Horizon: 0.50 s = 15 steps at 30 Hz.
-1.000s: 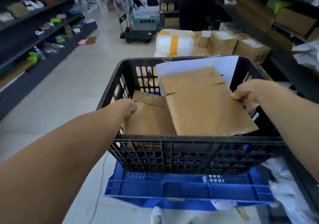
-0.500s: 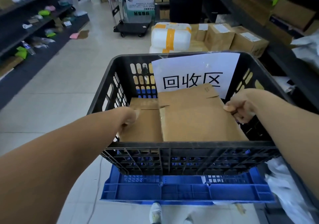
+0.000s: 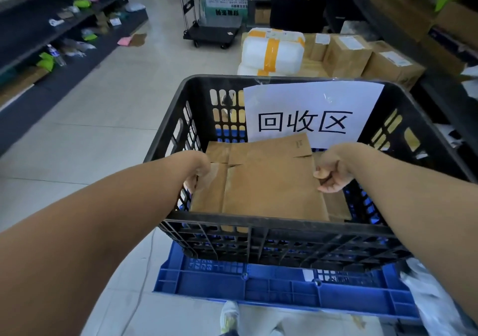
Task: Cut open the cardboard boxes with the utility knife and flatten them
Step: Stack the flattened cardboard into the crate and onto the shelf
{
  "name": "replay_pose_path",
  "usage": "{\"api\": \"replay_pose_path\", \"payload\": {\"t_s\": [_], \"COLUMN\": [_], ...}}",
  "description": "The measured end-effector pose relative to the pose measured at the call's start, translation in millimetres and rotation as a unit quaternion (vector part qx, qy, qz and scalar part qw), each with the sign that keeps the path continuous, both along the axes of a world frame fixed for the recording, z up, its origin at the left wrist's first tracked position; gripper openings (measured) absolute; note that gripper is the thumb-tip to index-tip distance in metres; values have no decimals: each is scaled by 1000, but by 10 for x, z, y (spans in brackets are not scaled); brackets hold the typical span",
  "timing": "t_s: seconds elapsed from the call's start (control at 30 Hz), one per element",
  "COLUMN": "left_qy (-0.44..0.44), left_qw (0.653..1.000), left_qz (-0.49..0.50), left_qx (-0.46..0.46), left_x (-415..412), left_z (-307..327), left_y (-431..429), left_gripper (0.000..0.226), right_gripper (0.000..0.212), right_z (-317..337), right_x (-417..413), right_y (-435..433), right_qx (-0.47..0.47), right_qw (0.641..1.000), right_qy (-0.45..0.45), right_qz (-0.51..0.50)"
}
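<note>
Holding flattened brown cardboard box [image 3: 271, 180] inside black slatted plastic crate [image 3: 258, 223]: left hand [image 3: 200, 174] fingers curling over its left edge, right hand [image 3: 333, 172] pinching right edge. This box looking finished; sealed brown cartons [image 3: 346, 53] lying beyond fingertips, probably remaining; knife not showing

The flattened cardboard [image 3: 271, 188], a second ago tilted up over the rim of the black crate [image 3: 258, 223], now lies low and flat inside it. The white sign [image 3: 310, 102], then mostly covered, shows fully at centre frame. The left grip [image 3: 200, 175] and right grip [image 3: 333, 172] have sunk with it.
</note>
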State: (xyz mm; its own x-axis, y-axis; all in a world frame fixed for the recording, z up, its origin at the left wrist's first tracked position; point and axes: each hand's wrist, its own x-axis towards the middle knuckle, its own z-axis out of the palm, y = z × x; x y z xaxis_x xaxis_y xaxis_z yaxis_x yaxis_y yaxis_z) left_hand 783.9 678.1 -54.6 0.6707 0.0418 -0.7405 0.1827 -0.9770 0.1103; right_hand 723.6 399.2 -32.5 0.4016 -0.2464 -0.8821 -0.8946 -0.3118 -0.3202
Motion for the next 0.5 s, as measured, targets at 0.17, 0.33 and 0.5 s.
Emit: {"api": "replay_pose_path", "payload": {"t_s": [0.17, 0.33, 0.5], "left_qy": [41, 33, -5], "left_qw": [997, 998, 998], "left_qz": [33, 30, 37], "left_qx": [-50, -47, -55], "left_x": [45, 52, 83], "left_z": [-46, -61, -86], "left_y": [-33, 6, -43], "left_gripper": [43, 48, 50], "right_gripper": [25, 40, 48], "right_z": [-71, -229, -394], "right_x": [135, 253, 378], "right_y": [420, 733, 786], "right_qx": [-4, -30, -76], "right_qw": [996, 991, 985], "right_qy": [8, 24, 15], "right_qz": [92, 127, 154]}}
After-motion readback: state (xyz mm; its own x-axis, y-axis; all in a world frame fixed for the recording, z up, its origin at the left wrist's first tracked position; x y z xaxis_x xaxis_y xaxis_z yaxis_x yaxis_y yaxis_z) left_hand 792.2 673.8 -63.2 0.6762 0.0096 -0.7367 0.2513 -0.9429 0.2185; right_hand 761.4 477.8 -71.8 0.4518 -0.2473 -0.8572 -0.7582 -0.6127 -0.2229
